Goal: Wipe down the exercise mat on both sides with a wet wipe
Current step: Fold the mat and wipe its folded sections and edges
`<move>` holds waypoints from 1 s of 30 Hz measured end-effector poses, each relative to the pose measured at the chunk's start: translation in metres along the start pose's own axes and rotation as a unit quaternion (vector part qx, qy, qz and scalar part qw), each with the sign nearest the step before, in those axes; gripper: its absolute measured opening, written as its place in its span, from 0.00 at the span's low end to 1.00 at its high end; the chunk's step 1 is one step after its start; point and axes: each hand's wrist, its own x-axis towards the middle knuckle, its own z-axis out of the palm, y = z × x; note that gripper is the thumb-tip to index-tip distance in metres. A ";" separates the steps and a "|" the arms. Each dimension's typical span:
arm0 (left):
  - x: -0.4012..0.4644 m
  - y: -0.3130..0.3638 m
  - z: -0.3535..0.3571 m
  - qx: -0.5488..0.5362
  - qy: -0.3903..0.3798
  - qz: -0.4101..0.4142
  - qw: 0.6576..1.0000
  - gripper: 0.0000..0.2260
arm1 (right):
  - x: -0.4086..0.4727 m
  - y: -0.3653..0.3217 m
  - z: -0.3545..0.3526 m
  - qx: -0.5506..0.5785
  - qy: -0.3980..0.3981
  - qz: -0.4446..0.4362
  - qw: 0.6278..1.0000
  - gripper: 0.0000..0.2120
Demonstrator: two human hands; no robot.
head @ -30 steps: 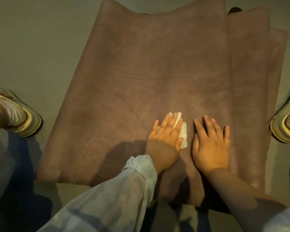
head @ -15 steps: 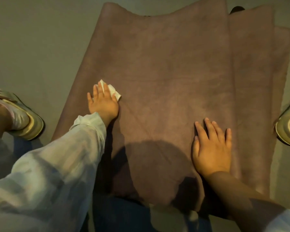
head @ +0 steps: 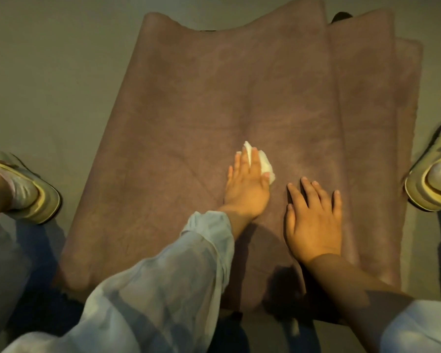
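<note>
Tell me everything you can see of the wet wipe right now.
The wet wipe is white and crumpled into a small wad, lying on the brown mat near its middle. The left hand presses it flat with straight fingers, covering most of it; only its far and right edges show.

Pale sheer sleeves (head: 163, 289), blue trousers (head: 5, 263), tan sandals (head: 40, 200)

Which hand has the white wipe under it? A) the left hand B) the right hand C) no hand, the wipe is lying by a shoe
A: the wet wipe peeks out from under the straight fingers of the left hand, which presses it onto the exercise mat, while the right hand lies flat on the mat with nothing under it.
</note>
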 end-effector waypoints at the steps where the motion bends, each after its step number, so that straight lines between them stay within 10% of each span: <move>1: -0.010 0.003 0.004 0.034 0.003 0.034 0.999 0.26 | 0.000 0.000 0.000 0.002 -0.004 0.002 1.000 0.24; 19: 0.092 -0.036 -0.034 0.154 0.007 -0.004 0.988 0.25 | 0.002 0.000 -0.001 0.007 -0.011 0.011 1.000 0.24; 30: 0.085 -0.178 -0.120 0.233 0.133 -0.242 0.932 0.25 | 0.001 -0.001 0.001 -0.010 -0.003 -0.002 1.000 0.24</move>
